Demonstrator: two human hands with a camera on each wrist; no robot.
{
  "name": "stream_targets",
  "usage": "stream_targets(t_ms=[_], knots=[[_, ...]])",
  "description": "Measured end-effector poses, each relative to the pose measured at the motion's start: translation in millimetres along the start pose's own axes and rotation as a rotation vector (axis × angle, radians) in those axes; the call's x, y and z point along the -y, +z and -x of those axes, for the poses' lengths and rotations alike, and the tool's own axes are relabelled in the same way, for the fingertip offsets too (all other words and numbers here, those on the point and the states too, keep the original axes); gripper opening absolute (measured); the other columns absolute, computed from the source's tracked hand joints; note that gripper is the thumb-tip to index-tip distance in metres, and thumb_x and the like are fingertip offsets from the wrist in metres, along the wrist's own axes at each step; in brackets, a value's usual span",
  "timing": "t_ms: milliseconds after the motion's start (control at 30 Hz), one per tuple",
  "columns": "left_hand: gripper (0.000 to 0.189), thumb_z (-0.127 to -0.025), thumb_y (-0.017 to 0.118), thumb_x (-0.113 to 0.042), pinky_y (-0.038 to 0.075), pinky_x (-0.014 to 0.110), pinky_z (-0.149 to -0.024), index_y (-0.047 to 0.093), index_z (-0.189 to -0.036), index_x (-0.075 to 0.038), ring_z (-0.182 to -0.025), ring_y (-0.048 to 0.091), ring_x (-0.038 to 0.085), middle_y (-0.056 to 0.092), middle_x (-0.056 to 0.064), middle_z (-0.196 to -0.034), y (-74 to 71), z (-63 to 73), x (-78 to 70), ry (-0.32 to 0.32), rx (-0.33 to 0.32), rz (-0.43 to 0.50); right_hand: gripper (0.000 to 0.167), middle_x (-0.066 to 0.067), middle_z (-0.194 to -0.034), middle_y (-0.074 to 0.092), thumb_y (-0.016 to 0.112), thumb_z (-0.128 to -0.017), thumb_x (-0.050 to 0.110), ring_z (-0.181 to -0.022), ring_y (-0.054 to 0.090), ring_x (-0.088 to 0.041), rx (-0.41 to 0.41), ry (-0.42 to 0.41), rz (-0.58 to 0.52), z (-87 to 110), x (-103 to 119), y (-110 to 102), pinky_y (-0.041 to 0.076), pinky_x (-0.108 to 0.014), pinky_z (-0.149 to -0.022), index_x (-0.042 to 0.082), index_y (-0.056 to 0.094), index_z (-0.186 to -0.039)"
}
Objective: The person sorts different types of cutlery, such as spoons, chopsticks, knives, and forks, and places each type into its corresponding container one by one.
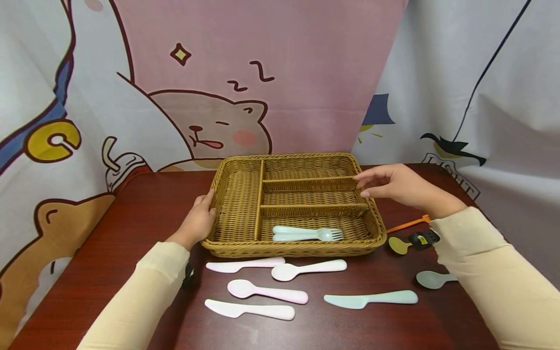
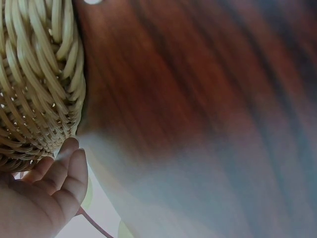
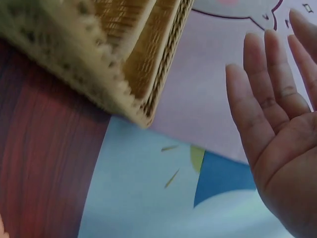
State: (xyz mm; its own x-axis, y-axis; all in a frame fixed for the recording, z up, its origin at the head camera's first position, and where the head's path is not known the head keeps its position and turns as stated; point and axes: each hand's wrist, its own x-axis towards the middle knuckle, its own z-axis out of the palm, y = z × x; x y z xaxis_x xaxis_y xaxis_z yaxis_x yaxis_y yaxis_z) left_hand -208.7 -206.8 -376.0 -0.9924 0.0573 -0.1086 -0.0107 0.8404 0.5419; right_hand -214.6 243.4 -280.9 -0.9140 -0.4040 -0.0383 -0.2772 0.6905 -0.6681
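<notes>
A woven wicker tray [image 1: 288,250] with dividers stands at the back of the table. In its front right compartment lie pale mint forks [image 1: 306,234], close side by side. My left hand [image 1: 197,219] rests against the tray's left wall, its fingers [image 2: 69,173] loosely straight along the outside of the weave. Over the tray's right rim hovers my right hand [image 1: 395,184], fingers spread and holding nothing. The right wrist view shows its bare palm [image 3: 292,148]. In front of the tray lie a pink knife [image 1: 245,265] and a white spoon [image 1: 308,269].
Nearer the front are a pink spoon [image 1: 267,291], a white knife [image 1: 249,309] and a mint knife [image 1: 371,299]. On the right lie a grey-green spoon [image 1: 430,279], an olive spoon [image 1: 399,245] and an orange utensil [image 1: 409,224]. A printed cloth [image 1: 306,73] hangs behind.
</notes>
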Motion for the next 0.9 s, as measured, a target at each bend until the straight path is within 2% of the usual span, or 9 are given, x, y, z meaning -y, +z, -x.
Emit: stream_targets(t_ms=[133,333,400,533,600,900], knots=[[0.058,-0.105,0.029,-0.012,0.030,0.054,-0.110,0.003,-0.156,-0.005,-0.136,0.033,0.043,0.017,0.026,-0.152,0.2,-0.1,0.3,-0.007,0.003,-0.001,0.043,-0.013,-0.114,0.068,0.073,-0.088,0.024,-0.101,0.063,-0.014,-0.038,0.021,0.029,7.0,-10,-5,0.051,-0.026,-0.078,0.006,0.064,-0.126],[0.057,-0.105,0.029,-0.012,0.029,0.054,-0.110,0.003,-0.156,-0.005,-0.137,0.032,0.042,0.017,0.026,-0.152,1.2,0.4,1.5,-0.011,0.005,0.008,0.044,-0.013,-0.114,0.068,0.072,-0.088,0.026,-0.107,0.061,-0.026,-0.073,0.055,0.072,14.0,-28,-10,0.050,-0.029,-0.078,0.007,0.063,-0.127],[0.057,-0.105,0.029,-0.012,0.029,0.054,-0.110,0.003,-0.156,-0.004,-0.137,0.031,0.042,0.017,0.026,-0.152,1.3,0.6,1.9,-0.011,0.004,0.008,0.044,-0.013,-0.114,0.068,0.072,-0.088,0.025,-0.105,0.062,-0.022,-0.078,0.057,0.086,15.8,-35,-12,0.050,-0.029,-0.077,0.007,0.063,-0.127],[0.057,-0.105,0.030,-0.012,0.030,0.054,-0.109,0.004,-0.156,-0.004,-0.136,0.033,0.042,0.018,0.026,-0.151,1.8,0.4,1.6,-0.005,0.001,0.003,0.043,-0.013,-0.113,0.069,0.072,-0.089,0.023,-0.093,0.062,-0.003,-0.091,0.071,0.092,20.0,-48,-15,0.051,-0.025,-0.074,0.006,0.063,-0.127],[0.058,-0.105,0.030,-0.012,0.030,0.054,-0.109,0.004,-0.156,-0.004,-0.135,0.034,0.043,0.018,0.026,-0.151,1.8,0.1,1.4,-0.002,-0.001,0.003,0.044,-0.014,-0.113,0.068,0.072,-0.089,0.023,-0.088,0.061,0.002,-0.097,0.078,0.091,22.2,-54,-16,0.050,-0.024,-0.073,0.005,0.063,-0.127],[0.058,-0.105,0.030,-0.011,0.031,0.054,-0.109,0.004,-0.155,-0.003,-0.134,0.035,0.043,0.018,0.027,-0.151,0.9,-0.5,1.5,0.008,-0.003,-0.005,0.043,-0.019,-0.113,0.067,0.074,-0.086,0.017,-0.088,0.058,0.003,-0.090,0.106,0.103,27.1,-79,-16,0.050,-0.023,-0.072,0.000,0.063,-0.124]])
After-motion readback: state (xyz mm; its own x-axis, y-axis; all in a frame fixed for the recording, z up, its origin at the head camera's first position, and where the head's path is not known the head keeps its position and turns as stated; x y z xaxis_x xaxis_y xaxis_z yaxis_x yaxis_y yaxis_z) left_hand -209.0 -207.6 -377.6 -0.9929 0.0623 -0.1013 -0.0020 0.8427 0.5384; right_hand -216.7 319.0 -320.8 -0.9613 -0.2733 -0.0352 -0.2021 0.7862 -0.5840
